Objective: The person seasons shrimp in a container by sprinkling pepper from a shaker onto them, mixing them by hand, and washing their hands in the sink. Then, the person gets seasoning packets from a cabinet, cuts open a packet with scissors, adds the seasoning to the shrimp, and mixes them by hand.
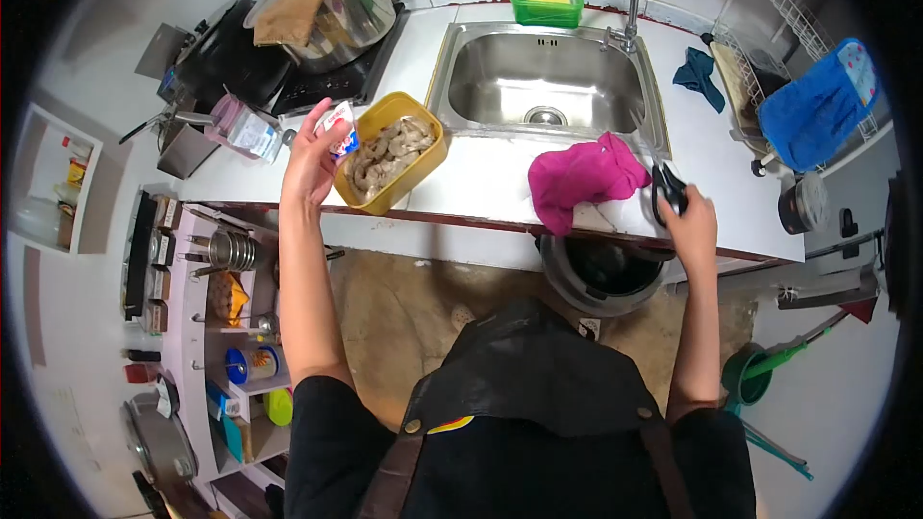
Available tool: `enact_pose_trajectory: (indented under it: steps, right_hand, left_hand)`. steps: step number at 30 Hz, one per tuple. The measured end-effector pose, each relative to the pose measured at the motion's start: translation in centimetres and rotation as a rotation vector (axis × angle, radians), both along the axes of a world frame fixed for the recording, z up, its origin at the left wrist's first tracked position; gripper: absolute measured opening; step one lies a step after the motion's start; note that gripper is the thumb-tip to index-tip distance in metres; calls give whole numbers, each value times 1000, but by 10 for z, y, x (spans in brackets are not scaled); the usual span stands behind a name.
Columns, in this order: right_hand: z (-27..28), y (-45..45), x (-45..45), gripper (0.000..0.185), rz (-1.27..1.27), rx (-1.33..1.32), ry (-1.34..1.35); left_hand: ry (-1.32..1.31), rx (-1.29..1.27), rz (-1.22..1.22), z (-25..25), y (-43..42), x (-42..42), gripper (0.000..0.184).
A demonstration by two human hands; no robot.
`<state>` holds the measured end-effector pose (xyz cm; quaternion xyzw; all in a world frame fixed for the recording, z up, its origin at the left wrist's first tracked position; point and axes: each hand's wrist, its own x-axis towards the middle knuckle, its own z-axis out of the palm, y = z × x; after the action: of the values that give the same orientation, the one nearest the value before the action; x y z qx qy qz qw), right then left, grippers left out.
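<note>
My left hand (310, 159) holds a small red, white and blue packet (340, 127) at the left edge of a yellow tub (423, 173). Inside the tub lie several raw shrimp (385, 156). At the right, my right hand (690, 226) is closed on the black handles of scissors (669, 190), near the counter's front edge. Their blades point toward the sink and are hard to make out. A bright pink cloth (582, 178) lies crumpled on the counter (481, 173), just left of the scissors.
Behind the cloth is a steel sink (548, 77) with a tap (630, 0). A green caddy (546, 12) with a yellow sponge stands behind it. Large pots (336, 14) are at back left. A bin (606, 274) stands below the counter edge; a blue mitt (817, 106) hangs right.
</note>
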<state>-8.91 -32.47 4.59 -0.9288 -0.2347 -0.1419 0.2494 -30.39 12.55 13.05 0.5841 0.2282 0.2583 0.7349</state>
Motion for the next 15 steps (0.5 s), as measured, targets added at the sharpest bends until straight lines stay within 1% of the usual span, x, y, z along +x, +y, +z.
enact_pose_trajectory:
  steps: [1, 2, 3, 4, 6, 8, 9, 10, 12, 15]
  right_hand:
    - [4, 10, 4, 39, -78, -50, 78]
    - [4, 15, 6, 39, -102, -76, 65]
    - [-1, 17, 9, 39, -124, -104, 51]
    - [-6, 19, 11, 39, -143, -134, 40]
    - [-15, 17, 11, 39, -162, -176, -3]
    - [-21, 14, 8, 40, -164, -196, -61]
    - [-31, 9, 13, 44, -176, -238, -44]
    - [-30, 10, 11, 45, -175, -208, -30]
    - [-27, 10, 7, 46, -182, -146, -1]
    - [-26, 10, 6, 46, -211, -173, 40]
  left_hand:
    - [57, 89, -7, 0, 6, 0, 63]
    - [113, 177, -11, 1, 13, -1, 66]
    - [302, 270, 47, 7, 13, -1, 70]
    - [376, 398, 56, 5, 21, 0, 73]
    - [403, 547, 41, 0, 35, 3, 63]
    - [501, 721, 1, 2, 50, 11, 48]
    - [478, 751, -13, 2, 54, 16, 33]
    - [475, 739, -74, 1, 60, 22, 24]
    - [564, 705, -167, 2, 64, 33, 20]
    - [711, 792, -270, 4, 60, 44, 24]
